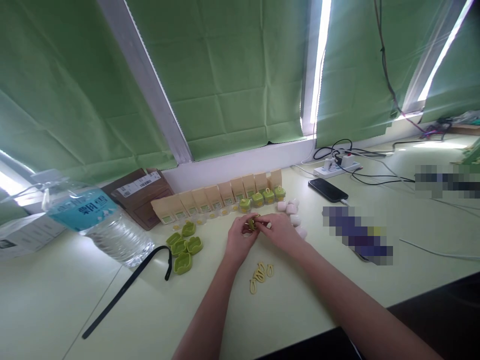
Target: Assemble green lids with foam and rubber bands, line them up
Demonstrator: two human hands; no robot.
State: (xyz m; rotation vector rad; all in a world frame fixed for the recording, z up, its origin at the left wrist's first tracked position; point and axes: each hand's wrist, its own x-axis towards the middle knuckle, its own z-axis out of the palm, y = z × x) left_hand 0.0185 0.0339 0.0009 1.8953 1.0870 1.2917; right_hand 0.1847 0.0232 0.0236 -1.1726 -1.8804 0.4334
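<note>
My left hand (240,239) curls its fingers around a small green case cover (251,223). My right hand (279,231) meets it from the right, thumb and fingertips pinched at the cover's edge. A small white piece (269,225) shows by the right fingers; what it belongs to is unclear. Below the hands lie several loose pale yellow loops (259,272). To the left sits a cluster of open green covers (183,262). Just behind the hands stand several green cases with yellow loops on top (257,200). Small whitish-pink blocks (295,219) lie behind my right wrist.
Kraft paper pouches (218,194) stand in a row at the back, small clear items before them. On the left are a water bottle (112,225), a black strap (127,294) and a cardboard box (140,195). A phone (328,190) and power strip (333,169) lie right.
</note>
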